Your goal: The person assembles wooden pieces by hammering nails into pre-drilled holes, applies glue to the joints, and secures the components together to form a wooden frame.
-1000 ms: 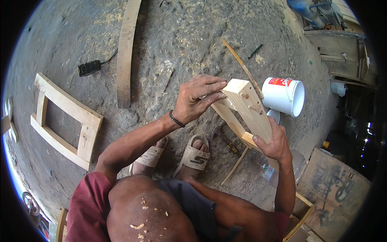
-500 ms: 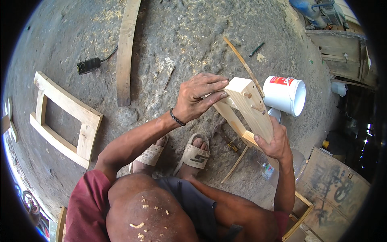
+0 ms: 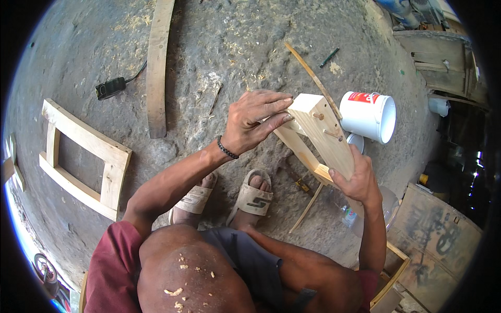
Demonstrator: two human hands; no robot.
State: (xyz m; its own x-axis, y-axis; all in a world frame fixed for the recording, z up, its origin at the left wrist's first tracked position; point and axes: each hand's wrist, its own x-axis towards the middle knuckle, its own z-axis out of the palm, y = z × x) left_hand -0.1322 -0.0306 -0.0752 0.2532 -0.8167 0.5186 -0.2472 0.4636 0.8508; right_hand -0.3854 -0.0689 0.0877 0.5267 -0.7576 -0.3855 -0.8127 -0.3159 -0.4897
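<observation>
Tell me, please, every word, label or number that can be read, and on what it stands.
Locations only, wording not copied:
Red label on white bucket: pale characters, only partly in view.
Right sandal: bold dark mark.
Left sandal: fainter mark.
Clear bottle: small label, too blurred to read.
Brown wooden panel: dark marks, too smudged to read.
Held wooden piece: no lettering visible.

Rough grey floor (image 3: 245, 41) with wooden frame (image 3: 86, 134), long plank (image 3: 158, 68), toppled white bucket (image 3: 360, 113)
</observation>
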